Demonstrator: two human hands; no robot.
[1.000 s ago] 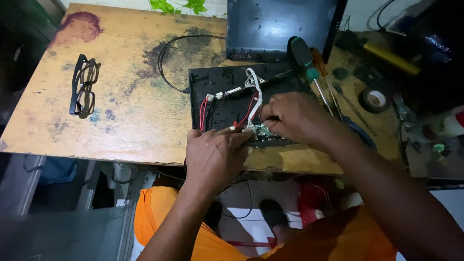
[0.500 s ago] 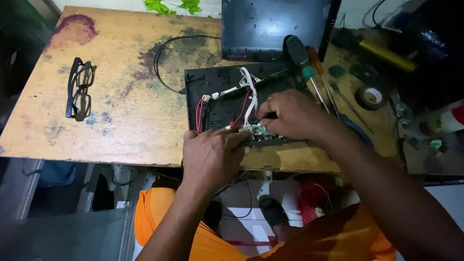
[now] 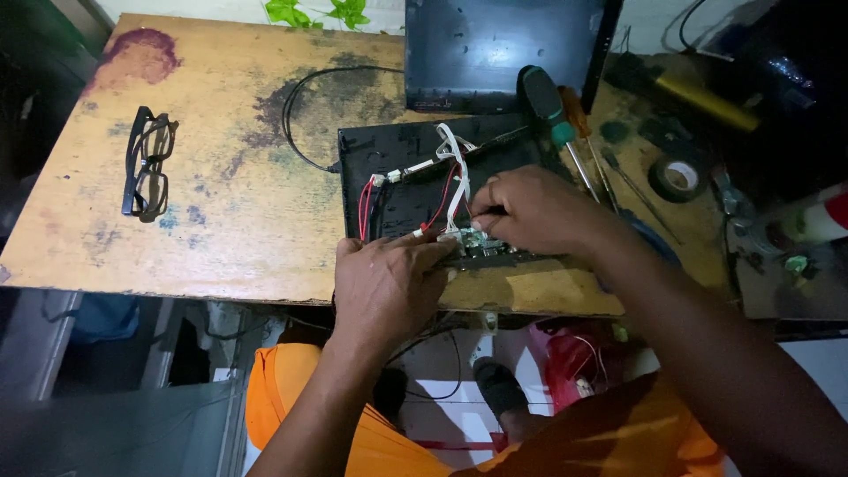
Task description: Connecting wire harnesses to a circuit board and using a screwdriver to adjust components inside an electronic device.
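Hands work one small circuit board point(image 3: 474, 243) (on a black tray point(image 3: 397, 150)): left hand point(image 3: 389, 287) steadies it, right hand point(image 3: 530, 212) pinches its white wires point(image 3: 457, 172).

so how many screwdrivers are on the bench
2: a green-handled screwdriver and an orange-handled screwdriver, side by side just beyond the right hand. More may sit hidden in the dark clutter at right.

Layout of the worktable, seen from above

An opened device tray point(image 3: 397, 168) lay at the frame's centre on the wooden table point(image 3: 230, 238), with a bundle of wires point(image 3: 446, 190) inside it; the left hand point(image 3: 389, 287) rested at its lower edge, the right hand point(image 3: 530, 212) on its right part; eyeglasses point(image 3: 146, 163) lay far left, screwdrivers point(image 3: 556, 119) and a tape roll point(image 3: 676, 177) to the right, a flat panel point(image 3: 503, 49) above
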